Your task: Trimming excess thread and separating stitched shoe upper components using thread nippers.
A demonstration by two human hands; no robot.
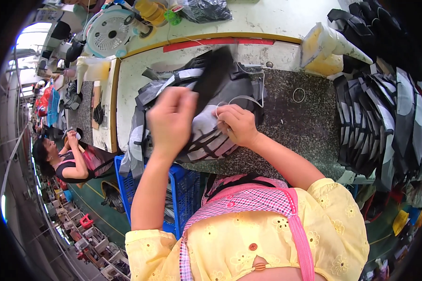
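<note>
The right hand (239,124) pinches a thin pale band (244,97) above the pile (211,147) on the table (309,131); the left hand (171,117) is too blurred to tell whether it grips the black piece (215,70). Best hold the band untwisted, clear of the pile.

Before you stretches a dark, speckled worktop (309,126), with a yellow-edged white table (262,18) just beyond it. To your left lies a green floor (93,206) marked in yellow, while white strip lights (3,207) glow near the view's rim.
</note>
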